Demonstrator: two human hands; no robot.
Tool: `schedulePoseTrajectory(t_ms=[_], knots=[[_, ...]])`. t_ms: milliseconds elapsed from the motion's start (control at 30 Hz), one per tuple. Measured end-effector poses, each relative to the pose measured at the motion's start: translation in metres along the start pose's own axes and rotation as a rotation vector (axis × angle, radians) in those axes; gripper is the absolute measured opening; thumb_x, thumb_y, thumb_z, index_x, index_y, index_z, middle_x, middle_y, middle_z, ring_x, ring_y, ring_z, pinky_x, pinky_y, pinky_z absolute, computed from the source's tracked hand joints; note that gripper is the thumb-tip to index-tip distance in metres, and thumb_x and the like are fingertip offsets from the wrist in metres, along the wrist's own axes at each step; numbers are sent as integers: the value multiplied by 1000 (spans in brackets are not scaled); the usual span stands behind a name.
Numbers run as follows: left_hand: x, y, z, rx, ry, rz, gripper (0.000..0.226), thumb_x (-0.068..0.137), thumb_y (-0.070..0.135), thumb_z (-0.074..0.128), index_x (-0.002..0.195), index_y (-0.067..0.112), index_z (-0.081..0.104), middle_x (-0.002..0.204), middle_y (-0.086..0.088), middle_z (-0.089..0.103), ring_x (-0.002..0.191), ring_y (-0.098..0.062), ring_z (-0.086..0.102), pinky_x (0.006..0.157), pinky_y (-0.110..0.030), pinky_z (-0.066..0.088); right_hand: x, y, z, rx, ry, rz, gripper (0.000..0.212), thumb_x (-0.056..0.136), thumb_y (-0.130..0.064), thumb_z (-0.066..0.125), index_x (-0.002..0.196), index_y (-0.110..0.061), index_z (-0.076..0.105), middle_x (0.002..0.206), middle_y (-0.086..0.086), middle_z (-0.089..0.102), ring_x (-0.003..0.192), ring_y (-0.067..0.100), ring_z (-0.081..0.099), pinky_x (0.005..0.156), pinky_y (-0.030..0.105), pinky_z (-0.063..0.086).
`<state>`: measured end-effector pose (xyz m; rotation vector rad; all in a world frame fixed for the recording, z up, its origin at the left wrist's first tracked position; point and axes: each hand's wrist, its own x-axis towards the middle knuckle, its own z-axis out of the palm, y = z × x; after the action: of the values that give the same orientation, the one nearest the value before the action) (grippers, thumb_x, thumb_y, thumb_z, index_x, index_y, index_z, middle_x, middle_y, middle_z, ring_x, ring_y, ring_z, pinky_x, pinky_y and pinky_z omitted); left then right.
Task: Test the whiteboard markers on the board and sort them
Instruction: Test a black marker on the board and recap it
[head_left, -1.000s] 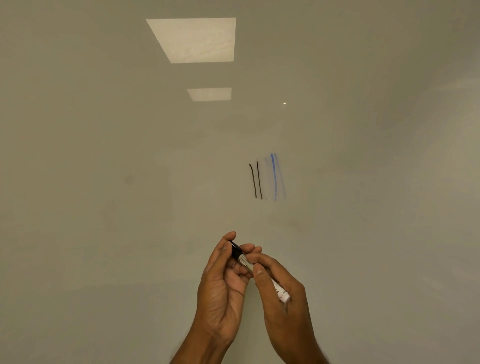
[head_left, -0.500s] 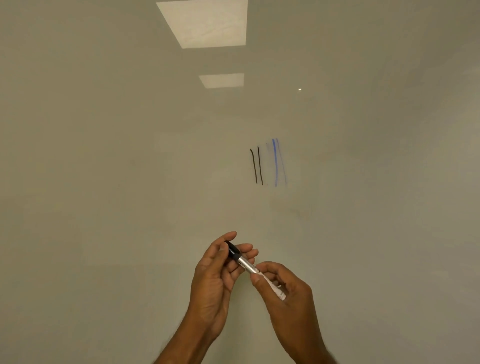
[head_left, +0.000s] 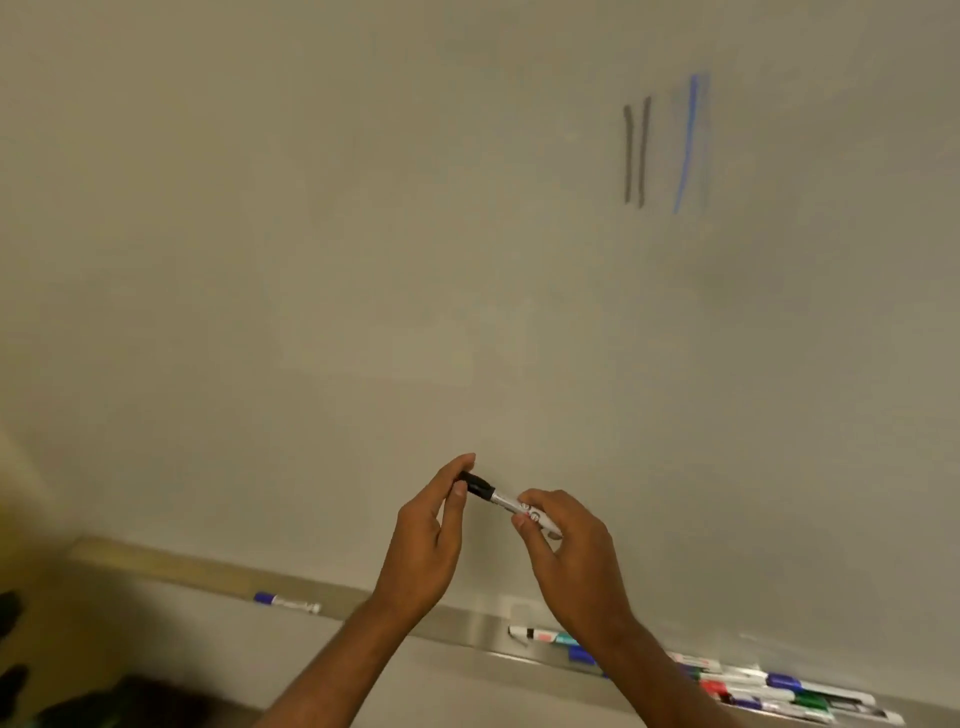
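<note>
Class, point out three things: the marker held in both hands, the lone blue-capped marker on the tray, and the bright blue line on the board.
held marker (head_left: 503, 500): head view, silver barrel beside cap.
lone blue-capped marker (head_left: 288, 603): head view, mid-barrel.
bright blue line (head_left: 688, 143): head view, mid-stroke.

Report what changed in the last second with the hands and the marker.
The left hand and right hand drew slightly apart, baring more of the marker between them. The view tipped down, bringing the tray and its markers into sight. Unchanged: the left pinches the cap, the right holds the barrel, the cap stays on; the black strokes and blue stroke remain.
</note>
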<state>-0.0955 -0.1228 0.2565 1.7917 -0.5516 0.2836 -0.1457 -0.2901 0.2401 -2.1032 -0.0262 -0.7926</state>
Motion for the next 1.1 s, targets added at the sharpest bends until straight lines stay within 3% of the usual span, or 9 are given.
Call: schedulePoseTrajectory(t_ms=[133, 267, 433, 667, 833, 933, 1033, 1067, 1100], knots=[[-32, -67, -32, 218, -13, -86, 43, 109, 30, 41, 152, 38, 40, 152, 26, 43, 142, 10, 35, 116, -12, 26, -17, 16, 56, -3, -68, 53, 12, 93, -25, 66, 104, -27, 68, 92, -17, 64, 87, 4, 60, 74, 10, 44], [-56, -130, -73, 441, -55, -164, 50, 107, 36, 34, 157, 35, 30, 163, 20, 27, 149, 11, 15, 116, -4, 10, -32, 37, 122, -22, -151, 146, 15, 93, -21, 65, 103, -32, 62, 92, -18, 62, 88, 5, 61, 77, 18, 49], [-66, -200, -118, 684, -161, -276, 55, 107, 38, 26, 161, 30, 19, 167, 14, 13, 155, -2, 4, 123, -18, 5, -43, 57, 205, -87, -252, 194, 18, 94, -11, 62, 107, -23, 66, 96, -12, 63, 87, 10, 62, 78, 30, 55], [-70, -276, -156, 827, -293, -449, 58, 111, 31, 22, 162, 23, -3, 167, 6, -13, 156, -12, -12, 126, -29, -4, -36, 68, 307, -229, -341, 120, 16, 96, -15, 59, 109, -20, 66, 100, -6, 59, 89, 12, 58, 75, 28, 55], [-63, -317, -174, 904, -364, -502, 73, 91, 50, -15, 158, 20, -18, 160, 2, -31, 153, -17, -25, 124, -31, -12, -30, 76, 373, -315, -389, 99, 15, 93, -14, 63, 107, -16, 69, 97, -2, 62, 84, 14, 59, 69, 26, 54], [-63, -346, -180, 888, -364, -514, 63, 101, 44, -6, 156, 17, -22, 161, -1, -33, 153, -19, -24, 125, -32, -15, -28, 82, 407, -338, -431, 99, 16, 92, -13, 64, 107, -16, 69, 97, -1, 63, 84, 14, 59, 69, 23, 51], [-60, -369, -183, 849, -332, -453, 62, 107, 40, 1, 160, 9, -10, 169, -9, 2, 155, -28, 12, 123, -32, -3, -29, 91, 439, -392, -528, 96, 26, 91, -12, 65, 117, -17, 67, 110, 1, 64, 96, 16, 61, 80, 24, 51], [-59, -375, -186, 847, -301, -429, 62, 108, 35, 12, 160, 10, -8, 169, -10, 8, 154, -29, 18, 121, -32, -1, -31, 93, 449, -398, -560, 104, 32, 92, -12, 65, 123, -17, 64, 118, 2, 62, 104, 16, 60, 87, 24, 51], [-58, -378, -188, 836, -284, -428, 64, 108, 30, 20, 159, 10, -13, 169, -8, 1, 155, -28, 11, 121, -31, -5, -32, 95, 458, -395, -581, 112, 37, 92, -12, 64, 128, -17, 60, 125, 3, 60, 111, 17, 58, 93, 25, 49]])
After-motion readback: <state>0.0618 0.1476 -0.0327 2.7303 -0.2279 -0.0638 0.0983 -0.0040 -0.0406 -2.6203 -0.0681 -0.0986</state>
